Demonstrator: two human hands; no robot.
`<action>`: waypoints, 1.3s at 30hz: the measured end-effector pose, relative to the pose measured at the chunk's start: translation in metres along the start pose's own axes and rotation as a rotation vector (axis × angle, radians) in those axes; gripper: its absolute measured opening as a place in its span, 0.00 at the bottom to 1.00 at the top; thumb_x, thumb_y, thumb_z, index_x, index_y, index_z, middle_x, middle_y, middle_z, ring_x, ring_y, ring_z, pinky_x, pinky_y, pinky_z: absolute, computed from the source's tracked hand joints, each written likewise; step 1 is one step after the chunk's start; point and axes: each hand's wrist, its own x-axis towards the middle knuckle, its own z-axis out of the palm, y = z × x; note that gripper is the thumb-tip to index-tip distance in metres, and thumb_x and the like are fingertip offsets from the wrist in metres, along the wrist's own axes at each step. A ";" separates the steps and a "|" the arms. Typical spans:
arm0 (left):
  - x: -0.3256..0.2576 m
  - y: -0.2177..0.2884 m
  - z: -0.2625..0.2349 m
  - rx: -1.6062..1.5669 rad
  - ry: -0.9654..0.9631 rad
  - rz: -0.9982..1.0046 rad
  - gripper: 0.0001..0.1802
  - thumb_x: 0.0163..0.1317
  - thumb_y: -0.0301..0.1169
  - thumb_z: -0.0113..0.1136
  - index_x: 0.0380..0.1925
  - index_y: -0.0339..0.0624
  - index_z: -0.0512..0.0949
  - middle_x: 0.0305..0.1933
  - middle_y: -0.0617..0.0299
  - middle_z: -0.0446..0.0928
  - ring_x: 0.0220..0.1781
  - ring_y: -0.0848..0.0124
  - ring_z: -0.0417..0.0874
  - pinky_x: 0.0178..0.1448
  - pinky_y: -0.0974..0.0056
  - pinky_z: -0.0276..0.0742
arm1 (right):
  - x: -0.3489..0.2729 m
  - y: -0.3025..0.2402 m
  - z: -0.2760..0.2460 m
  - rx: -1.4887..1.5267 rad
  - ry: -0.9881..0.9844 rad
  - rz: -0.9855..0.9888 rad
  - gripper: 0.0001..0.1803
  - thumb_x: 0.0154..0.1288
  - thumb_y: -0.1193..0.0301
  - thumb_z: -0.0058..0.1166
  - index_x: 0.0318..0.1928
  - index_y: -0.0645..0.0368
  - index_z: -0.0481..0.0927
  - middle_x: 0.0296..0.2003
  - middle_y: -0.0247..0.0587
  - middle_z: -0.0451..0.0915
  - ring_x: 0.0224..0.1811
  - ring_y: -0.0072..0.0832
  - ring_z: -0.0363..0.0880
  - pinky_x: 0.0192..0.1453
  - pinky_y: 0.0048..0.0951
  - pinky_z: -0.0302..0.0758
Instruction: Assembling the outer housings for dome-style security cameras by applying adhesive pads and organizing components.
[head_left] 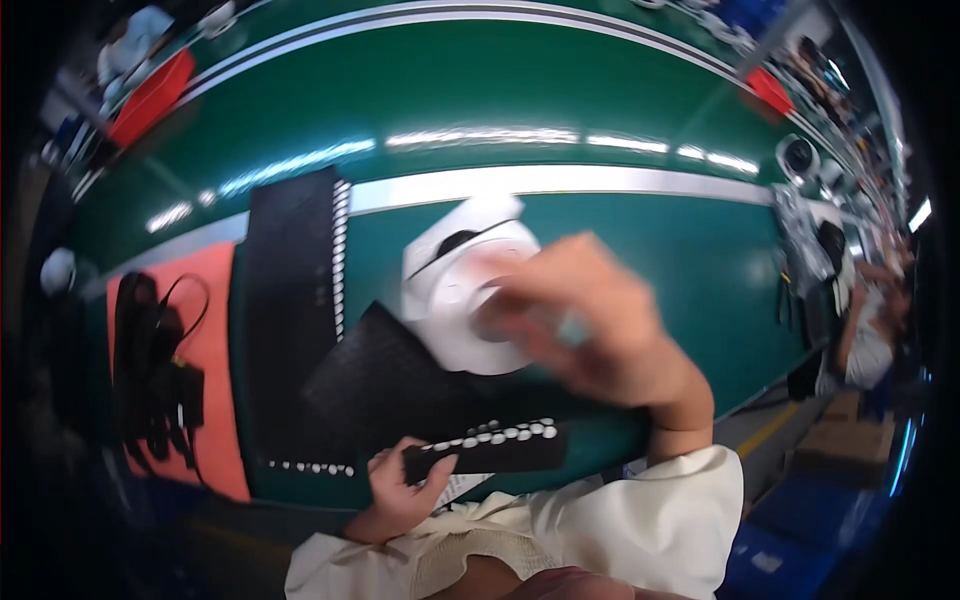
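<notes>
We count two hands, a left hand (402,492) and a right hand (605,325); one white device (455,285) mid-tabletop (690,270); one orange sheet (222,360) by the left edge; one dotted black strip (510,455) by the near edge.

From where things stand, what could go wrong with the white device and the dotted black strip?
The right hand, blurred, covers part of the white device, so a bump might shift it. The left hand grips the black strip by one end, near the person's side of the green table; if that grip loosened, the strip could drop.
</notes>
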 end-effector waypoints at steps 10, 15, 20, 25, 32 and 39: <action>0.004 -0.005 -0.006 -0.058 -0.036 0.044 0.09 0.46 0.25 0.64 0.20 0.36 0.72 0.12 0.65 0.71 0.12 0.78 0.73 0.18 0.73 0.65 | 0.010 0.012 0.020 0.413 -0.036 0.137 0.28 0.48 0.90 0.50 0.53 0.68 0.61 0.33 0.45 0.76 0.36 0.30 0.78 0.37 0.26 0.74; 0.007 -0.004 -0.005 -0.077 -0.056 0.084 0.08 0.47 0.24 0.63 0.21 0.36 0.72 0.13 0.65 0.73 0.13 0.77 0.75 0.19 0.74 0.67 | 0.005 0.018 0.035 0.337 0.022 0.085 0.26 0.46 0.90 0.49 0.50 0.65 0.68 0.38 0.44 0.74 0.31 0.29 0.73 0.34 0.25 0.72; 0.007 -0.005 -0.005 -0.082 -0.047 0.083 0.08 0.47 0.23 0.63 0.22 0.36 0.72 0.13 0.65 0.73 0.14 0.77 0.76 0.19 0.74 0.67 | 0.002 0.021 0.041 0.359 0.086 0.045 0.26 0.45 0.91 0.50 0.49 0.65 0.68 0.38 0.45 0.74 0.31 0.30 0.73 0.34 0.26 0.73; 0.007 -0.007 -0.005 -0.068 -0.031 0.113 0.08 0.46 0.24 0.63 0.22 0.36 0.72 0.13 0.65 0.73 0.14 0.76 0.76 0.19 0.73 0.68 | 0.002 0.024 0.045 0.344 0.109 0.004 0.28 0.42 0.92 0.52 0.48 0.66 0.68 0.37 0.45 0.75 0.32 0.32 0.74 0.34 0.26 0.72; 0.009 -0.005 -0.008 -0.077 -0.042 0.109 0.08 0.45 0.23 0.63 0.22 0.36 0.71 0.13 0.65 0.73 0.13 0.76 0.76 0.20 0.73 0.67 | 0.002 0.024 0.046 0.292 0.130 -0.034 0.28 0.38 0.93 0.53 0.46 0.67 0.69 0.32 0.43 0.76 0.30 0.31 0.72 0.31 0.27 0.71; 0.008 -0.006 -0.009 -0.088 -0.038 0.105 0.08 0.46 0.23 0.63 0.23 0.37 0.71 0.13 0.65 0.73 0.13 0.77 0.75 0.19 0.73 0.67 | 0.005 0.012 0.034 -0.342 -0.033 -0.330 0.19 0.42 0.78 0.56 0.40 0.60 0.74 0.27 0.40 0.77 0.25 0.24 0.70 0.28 0.20 0.66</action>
